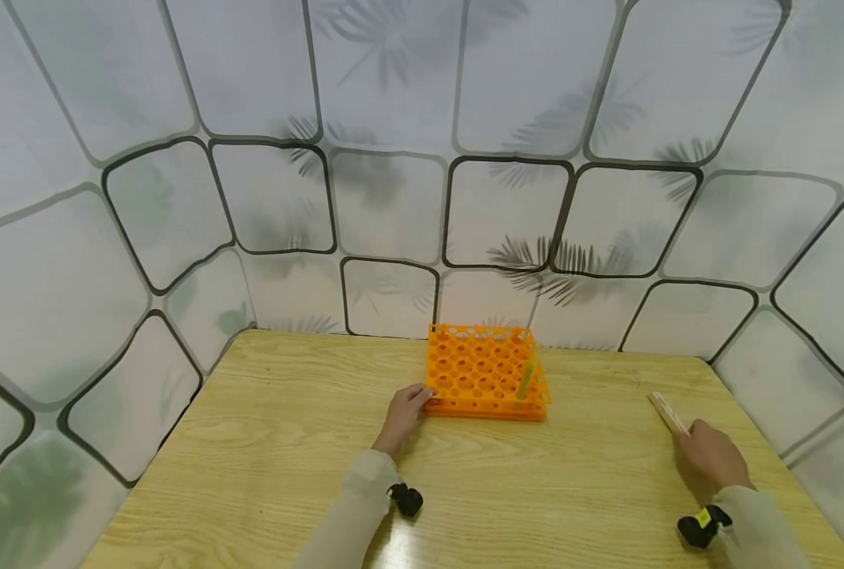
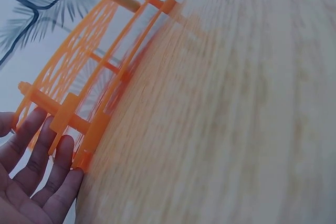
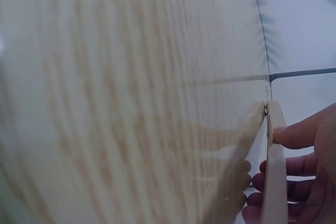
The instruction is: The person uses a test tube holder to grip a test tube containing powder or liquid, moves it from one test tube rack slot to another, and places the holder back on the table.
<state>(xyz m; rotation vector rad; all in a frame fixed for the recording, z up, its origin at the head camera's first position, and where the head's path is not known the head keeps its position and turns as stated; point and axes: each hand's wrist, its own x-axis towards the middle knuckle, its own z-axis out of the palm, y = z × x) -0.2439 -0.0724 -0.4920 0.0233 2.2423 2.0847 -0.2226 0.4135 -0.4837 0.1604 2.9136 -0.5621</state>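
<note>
An orange test tube rack [image 1: 482,371] with rows of round holes stands near the table's far edge. One yellow-green test tube [image 1: 526,379] leans in its right end. My left hand [image 1: 404,411] grips the rack's left end; in the left wrist view the fingers [image 2: 62,156] lie against the end posts and the thumb is partly cut off. Far to the right, my right hand [image 1: 714,454] holds a slim pale wooden clamp [image 3: 275,166] between thumb and fingers, low over the table. Thin wire shows at the clamp's far end; its near end runs out of the right wrist view.
The wood-grain table [image 1: 308,474] extends to both sides of the rack. A patterned curtain wall [image 1: 393,197] closes in the back, left and right, close behind the rack. Each wrist carries a small black camera [image 1: 406,500].
</note>
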